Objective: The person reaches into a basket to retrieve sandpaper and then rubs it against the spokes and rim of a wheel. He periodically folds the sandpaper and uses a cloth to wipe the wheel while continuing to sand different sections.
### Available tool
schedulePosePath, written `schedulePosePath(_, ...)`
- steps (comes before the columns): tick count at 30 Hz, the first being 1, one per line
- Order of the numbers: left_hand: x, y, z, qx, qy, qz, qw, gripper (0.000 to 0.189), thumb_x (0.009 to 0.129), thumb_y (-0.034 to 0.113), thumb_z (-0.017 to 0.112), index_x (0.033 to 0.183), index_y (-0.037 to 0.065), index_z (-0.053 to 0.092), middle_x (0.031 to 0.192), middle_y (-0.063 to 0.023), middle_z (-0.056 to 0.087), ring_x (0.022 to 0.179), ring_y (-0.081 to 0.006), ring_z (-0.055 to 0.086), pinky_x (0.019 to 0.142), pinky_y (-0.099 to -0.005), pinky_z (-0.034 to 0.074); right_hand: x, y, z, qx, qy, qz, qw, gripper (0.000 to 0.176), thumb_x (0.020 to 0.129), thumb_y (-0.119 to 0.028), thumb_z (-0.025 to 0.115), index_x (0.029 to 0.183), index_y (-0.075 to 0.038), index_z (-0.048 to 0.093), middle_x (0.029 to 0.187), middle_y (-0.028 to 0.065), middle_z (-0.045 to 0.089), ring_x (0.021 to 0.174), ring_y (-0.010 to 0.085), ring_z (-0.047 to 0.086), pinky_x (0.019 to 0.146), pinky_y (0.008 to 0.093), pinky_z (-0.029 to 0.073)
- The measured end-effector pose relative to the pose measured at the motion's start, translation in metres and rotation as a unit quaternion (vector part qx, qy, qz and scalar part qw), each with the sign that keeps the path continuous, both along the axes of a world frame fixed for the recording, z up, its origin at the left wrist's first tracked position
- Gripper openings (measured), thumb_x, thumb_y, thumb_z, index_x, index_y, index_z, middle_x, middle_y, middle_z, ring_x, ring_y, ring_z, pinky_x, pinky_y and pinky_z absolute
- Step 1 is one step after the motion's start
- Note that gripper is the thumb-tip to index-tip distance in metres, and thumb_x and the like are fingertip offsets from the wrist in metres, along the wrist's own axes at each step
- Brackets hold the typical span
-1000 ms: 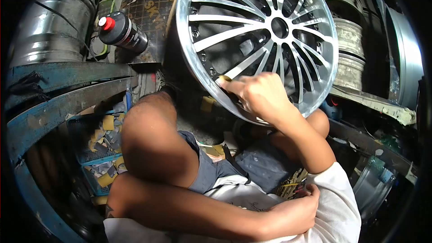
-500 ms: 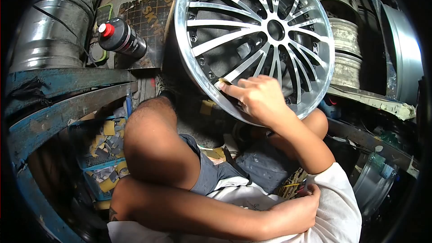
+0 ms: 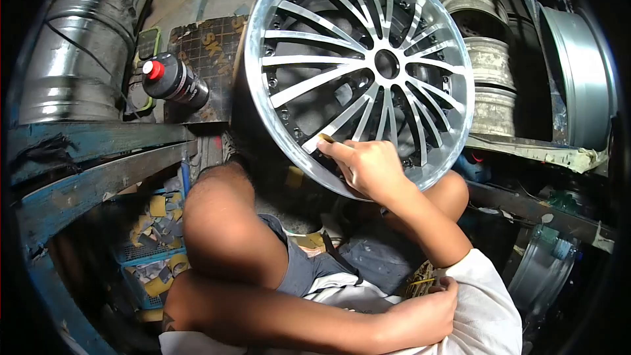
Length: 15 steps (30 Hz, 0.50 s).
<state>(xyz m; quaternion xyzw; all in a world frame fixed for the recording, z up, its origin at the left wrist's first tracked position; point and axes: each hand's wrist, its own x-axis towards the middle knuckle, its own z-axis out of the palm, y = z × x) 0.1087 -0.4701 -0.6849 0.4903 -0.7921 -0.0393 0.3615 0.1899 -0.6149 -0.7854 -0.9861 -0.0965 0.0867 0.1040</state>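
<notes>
A polished multi-spoke alloy wheel rim [image 3: 276,95] stands tilted on edge between my bare knees. My right hand [image 3: 369,167] presses a small yellow piece of sandpaper [image 3: 325,138] with the fingertips against the lower-left spoke ends, close to the rim's lip. My left arm crosses my lap. My left hand [image 3: 427,306] rests with curled fingers against my right white sleeve, beside a yellow-and-black patterned item; nothing clearly shows in it.
A black bottle with a red cap [image 3: 172,79] lies on a dark mat at upper left, beside a metal duct [image 3: 79,46]. A blue basket of sandpaper scraps [image 3: 154,236] sits at left. Other rims are stacked behind [image 3: 490,72] and at right [image 3: 578,79].
The view has tilted, so the rim sits lower and further left in frame. My right hand has stayed at the lower-left spoke ends with the sandpaper, shifting slightly. The left hand has not moved.
</notes>
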Motion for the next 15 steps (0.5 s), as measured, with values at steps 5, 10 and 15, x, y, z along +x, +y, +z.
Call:
schedulePosePath(5, 0.001, 0.005, -0.008, 0.002, 0.022, -0.005, 1.0, 0.024, 0.092, 0.023, 0.058, 0.085, 0.006, 0.074, 0.083, -0.01, 0.071, 0.077, -0.027, 0.064, 0.08, -0.0441, 0.049, 0.003, -0.004, -0.013, 0.036, -0.044, -0.012, 0.998, 0.037, 0.087, -0.014, 0.065, 0.124, -0.018, 0.073, 0.075, 0.0076, 0.071, 0.065, 0.0271, 0.072, 0.056, 0.0402, 0.056)
schedulePosePath(10, 0.005, 0.012, -0.016, 0.009, 0.041, -0.004, 0.999, 0.024, 0.091, 0.023, 0.058, 0.083, 0.007, 0.073, 0.081, -0.0095, 0.07, 0.075, -0.0266, 0.063, 0.078, -0.0434, 0.048, 0.005, -0.001, 0.01, 0.08, -0.022, -0.022, 0.996, 0.029, 0.091, -0.009, 0.07, 0.118, -0.016, 0.077, 0.075, 0.0092, 0.071, 0.062, 0.0311, 0.069, 0.055, 0.0427, 0.053)
schedulePosePath(15, 0.005, 0.01, -0.022, 0.009, 0.051, -0.001, 0.999, 0.023, 0.091, 0.023, 0.058, 0.082, 0.008, 0.073, 0.08, -0.009, 0.07, 0.074, -0.0261, 0.063, 0.076, -0.0428, 0.048, 0.004, -0.022, 0.014, 0.023, 0.088, -0.018, 0.996, 0.024, 0.093, -0.017, 0.07, 0.115, -0.016, 0.079, 0.085, 0.0126, 0.077, 0.071, 0.0335, 0.074, 0.06, 0.0432, 0.057)
